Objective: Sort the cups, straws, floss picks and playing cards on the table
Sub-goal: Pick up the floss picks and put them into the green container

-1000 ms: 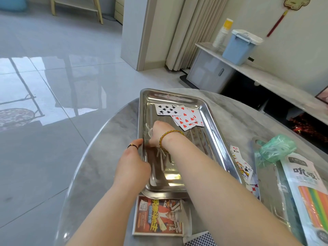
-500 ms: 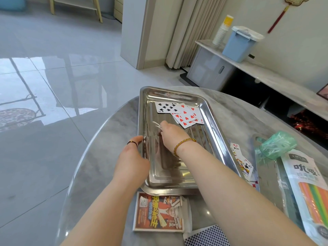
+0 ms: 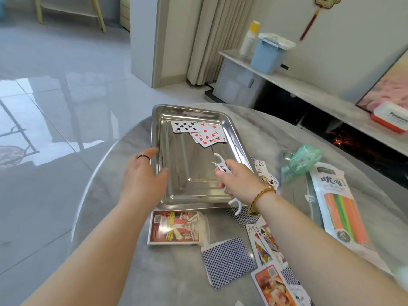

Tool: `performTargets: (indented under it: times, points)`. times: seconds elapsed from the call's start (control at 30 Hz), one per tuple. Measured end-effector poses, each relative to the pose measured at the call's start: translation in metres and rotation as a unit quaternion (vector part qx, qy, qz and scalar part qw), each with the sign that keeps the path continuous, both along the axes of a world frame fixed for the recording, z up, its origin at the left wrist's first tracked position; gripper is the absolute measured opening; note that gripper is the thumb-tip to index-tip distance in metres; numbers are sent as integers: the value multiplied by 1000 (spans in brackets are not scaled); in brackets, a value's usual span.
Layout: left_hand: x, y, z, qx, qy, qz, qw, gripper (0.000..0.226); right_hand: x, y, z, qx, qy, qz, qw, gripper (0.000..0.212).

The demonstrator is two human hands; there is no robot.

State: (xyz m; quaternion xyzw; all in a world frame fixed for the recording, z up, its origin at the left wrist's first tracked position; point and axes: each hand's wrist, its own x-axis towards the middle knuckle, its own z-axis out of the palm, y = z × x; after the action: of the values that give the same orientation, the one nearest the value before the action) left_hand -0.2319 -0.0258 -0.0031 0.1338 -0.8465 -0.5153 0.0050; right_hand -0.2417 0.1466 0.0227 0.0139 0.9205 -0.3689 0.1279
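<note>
A steel tray point(image 3: 159, 129) lies on the round grey table, with a few face-up playing cards point(image 3: 198, 132) at its far end. My right hand point(image 3: 237, 178) grips a bunch of white floss picks point(image 3: 220, 163) above the tray's right side; one pick end point(image 3: 236, 206) sticks out below the wrist. My left hand point(image 3: 143, 177) holds the tray's left rim, thumb inside. More cards point(image 3: 227, 261) lie scattered near the front. A pack of coloured straws point(image 3: 341, 215) and a green floss pick bag point(image 3: 303, 160) lie to the right.
A red card box point(image 3: 174, 227) sits just in front of the tray. Beyond the table stand a low shelf with a blue bin point(image 3: 269, 54) and a stack of cups point(image 3: 249, 38). The table's left edge drops to a glossy tiled floor.
My right hand lifted the floss picks from the tray's left side and carried them to its right side. My left hand stayed at the left rim.
</note>
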Motion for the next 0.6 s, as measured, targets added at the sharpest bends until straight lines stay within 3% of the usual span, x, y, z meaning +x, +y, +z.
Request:
performTargets:
  times: [0.13, 0.3, 0.5, 0.57, 0.6]
  points:
    - [31, 12, 23, -40, 71, -77, 994, 31, 83, 12, -8, 4, -57, -9, 998, 23]
    - [78, 17, 16, -81, 47, -169, 981, 19, 130, 2, -37, 1, -75, -1, 997, 26]
    - [106, -8, 1, -34, -12, -103, 994, 12, 147, -20, -52, 1, -40, -30, 999, 28]
    - [106, -6, -2, -51, -35, -117, 991, 12, 151, -20, -45, -3, -44, -23, 999, 17]
    - [108, -3, -3, -70, -45, -139, 987, 14, 152, -18, -42, -4, -47, -25, 999, 22]
